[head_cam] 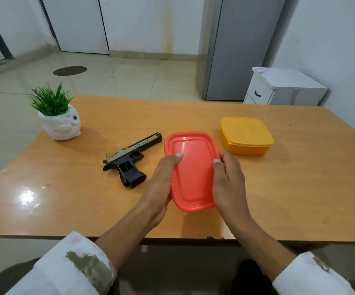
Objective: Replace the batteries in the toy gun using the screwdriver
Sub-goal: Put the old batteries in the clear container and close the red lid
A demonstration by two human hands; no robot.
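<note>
While both hands clasp the red lidded container (191, 167) at the near centre of the table (299, 188), the step in hand appears to be opening it. The left hand (161, 184) curls round its left side, thumb on the lid; the right hand (227, 182) grips the right side likewise. The toy pistol (129, 158) lies flat just left of the container, untouched. No screwdriver or batteries are visible; presumably they are inside this box or the closed yellow container (246, 135) farther right. The next move calls for prising the lid rim up at one corner while steadying the base.
</note>
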